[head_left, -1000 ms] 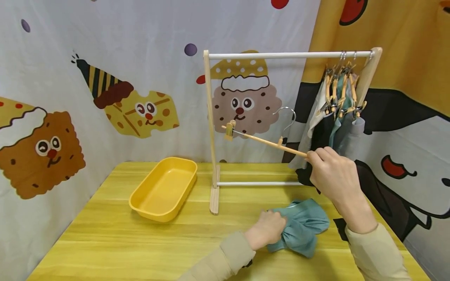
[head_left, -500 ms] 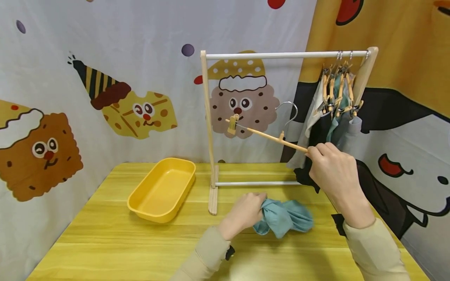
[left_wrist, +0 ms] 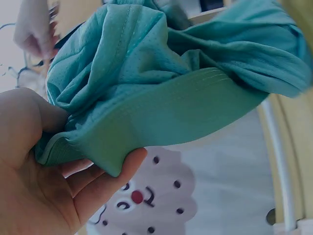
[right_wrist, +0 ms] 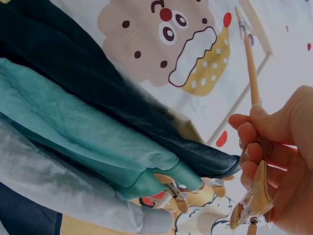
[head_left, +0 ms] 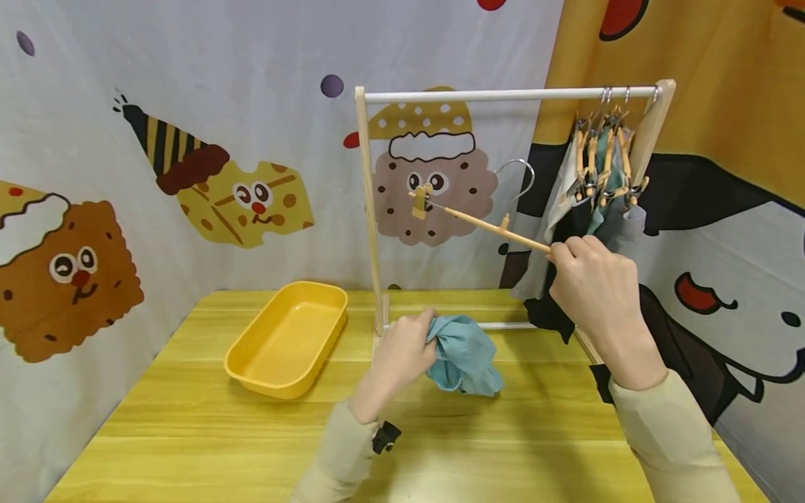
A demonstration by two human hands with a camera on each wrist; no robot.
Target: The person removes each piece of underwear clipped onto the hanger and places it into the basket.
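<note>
In the head view my left hand grips a bunched teal garment above the table. The left wrist view shows the garment's wide stitched band pinched between the thumb and fingers of my left hand; its overall shape is hidden by folds. My right hand holds one end of a wooden clip hanger, raised and slanting, its metal hook upward. A gold clip sits near the far end. In the right wrist view another clip shows beside the curled fingers.
A wooden clothes rack with a white top bar stands on the table. Several clothes hang on clip hangers at its right end, close to my right hand. A yellow tray lies left of the rack.
My left hand has lifted the teal garment off the table and carried it left and away from me. My right hand has raised the hanger slightly.
</note>
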